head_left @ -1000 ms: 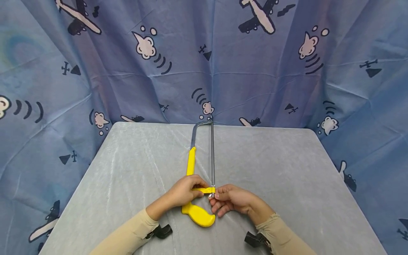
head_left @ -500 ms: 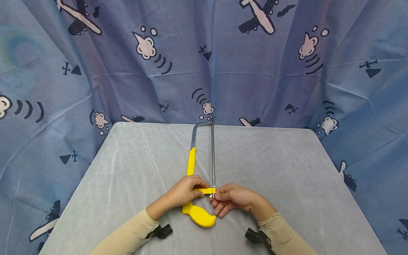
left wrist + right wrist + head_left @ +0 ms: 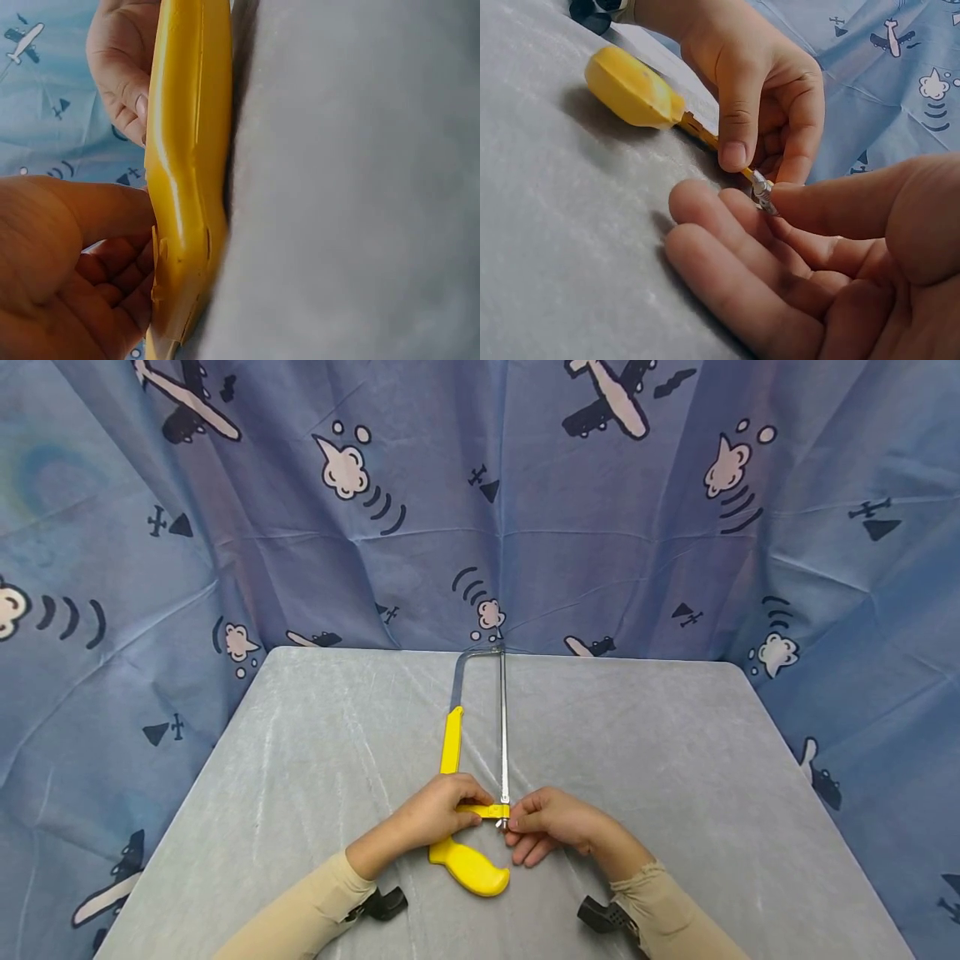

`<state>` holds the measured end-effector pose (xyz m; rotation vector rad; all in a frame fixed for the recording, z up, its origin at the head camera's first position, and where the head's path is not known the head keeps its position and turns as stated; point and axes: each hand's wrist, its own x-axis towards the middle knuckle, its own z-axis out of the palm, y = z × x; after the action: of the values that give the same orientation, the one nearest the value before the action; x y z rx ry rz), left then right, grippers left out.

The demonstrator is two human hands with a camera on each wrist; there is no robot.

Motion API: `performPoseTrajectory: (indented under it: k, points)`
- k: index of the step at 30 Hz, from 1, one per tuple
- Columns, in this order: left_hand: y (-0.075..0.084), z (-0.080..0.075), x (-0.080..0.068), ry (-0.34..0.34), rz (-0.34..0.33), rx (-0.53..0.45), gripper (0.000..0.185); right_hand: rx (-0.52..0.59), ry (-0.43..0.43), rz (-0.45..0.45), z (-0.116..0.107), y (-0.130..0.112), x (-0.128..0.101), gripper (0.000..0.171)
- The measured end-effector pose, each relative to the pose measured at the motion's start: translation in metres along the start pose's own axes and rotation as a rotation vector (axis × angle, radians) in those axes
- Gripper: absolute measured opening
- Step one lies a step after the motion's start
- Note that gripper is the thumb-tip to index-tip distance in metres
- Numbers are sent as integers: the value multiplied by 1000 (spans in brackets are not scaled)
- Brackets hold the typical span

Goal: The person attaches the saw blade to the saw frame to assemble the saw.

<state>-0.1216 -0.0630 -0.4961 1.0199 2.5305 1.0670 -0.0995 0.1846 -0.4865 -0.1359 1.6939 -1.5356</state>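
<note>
A hacksaw with a yellow handle (image 3: 472,870) lies on the table, its grey front bow pointing away. Its narrow metal blade (image 3: 503,718) runs along the right side. My left hand (image 3: 435,806) holds the yellow crosspiece (image 3: 487,811) between thumb and fingers. Beyond the crosspiece sticks out a small silver wing nut (image 3: 501,824), which my right hand (image 3: 558,822) pinches between thumb and index finger. The right wrist view shows that wing nut (image 3: 762,192) close up, the other right fingers loosely spread beneath. In the left wrist view the yellow frame (image 3: 184,150) hides part of both hands.
A grey cloth-covered table (image 3: 637,743) extends on both sides of the saw. Blue curtain (image 3: 420,568) printed with planes hangs right behind its far edge. Black wrist cameras (image 3: 386,904) are strapped under both sleeves.
My right fingers have shifted slightly up and right while turning the wing nut, which sits at a different angle. The blade now shows a lighter face. My left hand keeps its hold.
</note>
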Motion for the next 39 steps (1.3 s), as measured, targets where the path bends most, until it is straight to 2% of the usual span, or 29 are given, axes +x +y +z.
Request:
performPoseTrajectory:
  k: [8,16,21,27,35,39]
  points:
    - [1,0,0,-5,26,57,23,-57,51,-17,1,-3,-2,19]
    - [1,0,-2,-16,36,79,24,-160,123,-52,4,-6,-3,21]
    - [1,-1,-2,-16,39,84,25,-273,141,-85,3,-8,-5,20]
    - [0,-3,-3,-18,55,77,26,-428,219,-122,0,-12,-9,19]
    - [1,-7,-4,-17,120,54,23,-473,261,-156,-1,-14,-10,17]
    - [1,-10,-5,-16,128,65,24,-522,290,-192,-2,-13,-11,17]
